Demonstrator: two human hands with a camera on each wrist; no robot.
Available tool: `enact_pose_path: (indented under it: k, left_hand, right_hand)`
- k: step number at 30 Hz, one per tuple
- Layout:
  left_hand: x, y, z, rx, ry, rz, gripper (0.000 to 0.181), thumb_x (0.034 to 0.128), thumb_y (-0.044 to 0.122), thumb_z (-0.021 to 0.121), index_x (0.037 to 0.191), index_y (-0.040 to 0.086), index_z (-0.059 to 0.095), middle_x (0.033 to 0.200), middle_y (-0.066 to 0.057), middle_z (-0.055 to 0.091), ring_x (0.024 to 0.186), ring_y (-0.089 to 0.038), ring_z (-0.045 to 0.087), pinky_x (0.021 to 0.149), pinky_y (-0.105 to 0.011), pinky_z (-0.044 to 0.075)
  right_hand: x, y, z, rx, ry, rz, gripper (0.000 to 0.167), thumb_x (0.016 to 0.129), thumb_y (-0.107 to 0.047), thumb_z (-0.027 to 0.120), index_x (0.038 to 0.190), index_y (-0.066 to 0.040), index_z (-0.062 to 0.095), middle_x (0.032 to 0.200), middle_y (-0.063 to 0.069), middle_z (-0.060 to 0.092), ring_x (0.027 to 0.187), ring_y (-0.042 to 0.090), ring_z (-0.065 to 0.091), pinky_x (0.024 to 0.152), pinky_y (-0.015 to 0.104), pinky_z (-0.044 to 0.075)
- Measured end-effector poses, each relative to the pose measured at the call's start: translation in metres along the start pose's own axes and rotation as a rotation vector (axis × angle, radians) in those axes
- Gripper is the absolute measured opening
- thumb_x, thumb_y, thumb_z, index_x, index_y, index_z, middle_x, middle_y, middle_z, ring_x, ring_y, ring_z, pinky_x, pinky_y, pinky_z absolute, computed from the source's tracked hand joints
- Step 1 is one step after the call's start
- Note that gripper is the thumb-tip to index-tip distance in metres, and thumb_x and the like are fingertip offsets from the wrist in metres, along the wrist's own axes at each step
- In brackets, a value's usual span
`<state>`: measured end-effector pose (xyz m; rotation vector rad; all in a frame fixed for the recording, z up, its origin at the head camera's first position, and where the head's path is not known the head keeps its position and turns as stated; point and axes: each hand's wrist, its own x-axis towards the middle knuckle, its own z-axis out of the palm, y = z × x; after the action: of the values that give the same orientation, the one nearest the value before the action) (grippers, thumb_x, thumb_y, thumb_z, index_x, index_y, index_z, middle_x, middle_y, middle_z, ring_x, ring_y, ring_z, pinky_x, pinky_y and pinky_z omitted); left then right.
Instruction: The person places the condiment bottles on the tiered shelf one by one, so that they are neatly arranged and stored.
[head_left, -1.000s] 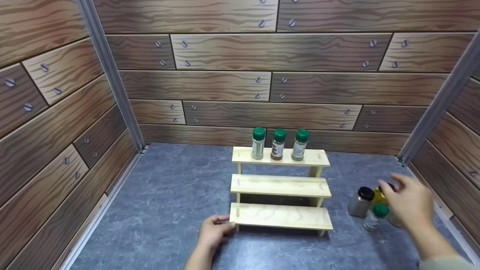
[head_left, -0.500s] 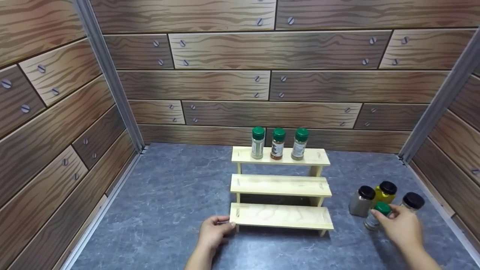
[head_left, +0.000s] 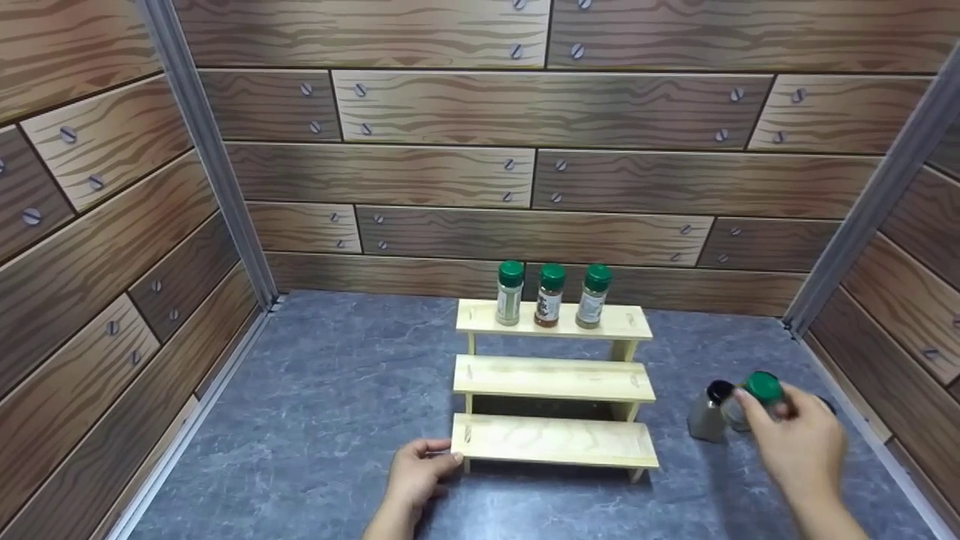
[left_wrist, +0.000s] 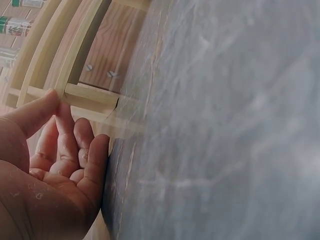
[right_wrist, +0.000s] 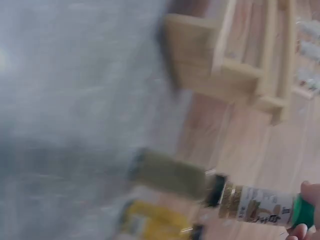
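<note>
My right hand [head_left: 804,441] pinches a spice jar [right_wrist: 262,206] by its green cap, held up off the table. The jar has a white printed label and brownish contents. Thumb and forefinger of my left hand [head_left: 414,474] pinch the left front corner of a three-tier wooden shelf rack [head_left: 555,441]. On the top tier stand three green-capped spice jars: a left one [head_left: 509,294], a middle one [head_left: 549,297] and a right one [head_left: 593,297]. Beside the right hand are a black-capped grey jar [head_left: 707,420] and, in the right wrist view, a yellow jar [right_wrist: 155,220].
Another black cap [head_left: 826,404] shows just behind the right hand, its jar mostly hidden. The dark grey marbled table [head_left: 345,375] is enclosed by wood-patterned walls [head_left: 442,176] at the back and both sides.
The right hand came down to the front green-capped jar, took its cap and lifted the jar. The left hand still holds the rack's corner. The head view has shifted slightly.
</note>
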<state>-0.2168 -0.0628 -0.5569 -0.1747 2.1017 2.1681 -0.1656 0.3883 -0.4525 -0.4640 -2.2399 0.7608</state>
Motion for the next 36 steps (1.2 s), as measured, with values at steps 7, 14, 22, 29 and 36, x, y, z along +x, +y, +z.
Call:
enact_pose_path:
  k: [7,14,22,29,36]
  left_hand:
    - [0.001,-0.001,-0.001,-0.002,0.015,0.011,0.035,0.0845,0.001,0.08,0.114,-0.014,0.069,0.086,-0.002,0.072,0.073,-0.015,0.069,0.056,-0.031,0.056]
    - [0.001,-0.001,0.002,0.007,0.03,0.01,0.033,0.0838,0.0,0.08,0.112,-0.014,0.07,0.084,-0.002,0.071,0.071,-0.014,0.067,0.055,-0.03,0.053]
    - [0.002,0.003,0.006,0.006,0.038,0.018,0.035,0.0831,0.001,0.08,0.114,-0.013,0.071,0.084,-0.002,0.071,0.069,-0.011,0.065,0.053,-0.026,0.05]
    - [-0.001,0.005,0.007,0.01,0.041,0.041,0.034,0.0823,0.0,0.081,0.112,-0.013,0.072,0.084,-0.002,0.072,0.068,-0.012,0.064,0.055,-0.027,0.051]
    - [-0.004,0.002,0.004,-0.001,0.06,0.046,0.033,0.0816,0.0,0.081,0.111,-0.013,0.072,0.082,-0.002,0.071,0.067,-0.012,0.064,0.054,-0.027,0.051]
  right_hand:
    - [0.034,-0.064,0.016,0.185,-0.055,-0.081,0.039,0.085,-0.019,0.091,0.114,0.004,0.077,0.08,0.006,0.062,0.065,0.004,0.052,0.059,0.012,0.042]
    - [0.07,-0.113,0.039,0.273,-0.213,-0.045,0.038,0.094,-0.027,0.083,0.116,0.003,0.076,0.083,0.003,0.059,0.066,0.009,0.048,0.057,0.018,0.041]
    - [0.087,-0.132,0.064,0.266,-0.295,0.03,0.048,0.098,-0.038,0.077,0.123,0.003,0.073,0.088,0.004,0.058,0.074,0.014,0.048,0.06,0.023,0.04]
    - [0.088,-0.128,0.082,0.211,-0.307,0.023,0.047,0.099,-0.038,0.076,0.121,0.003,0.073,0.088,0.004,0.061,0.08,0.017,0.052,0.066,0.025,0.042]
    - [0.084,-0.129,0.087,0.198,-0.341,-0.031,0.049,0.1,-0.034,0.075,0.126,0.007,0.07,0.093,0.008,0.064,0.083,0.019,0.056,0.065,0.022,0.045]
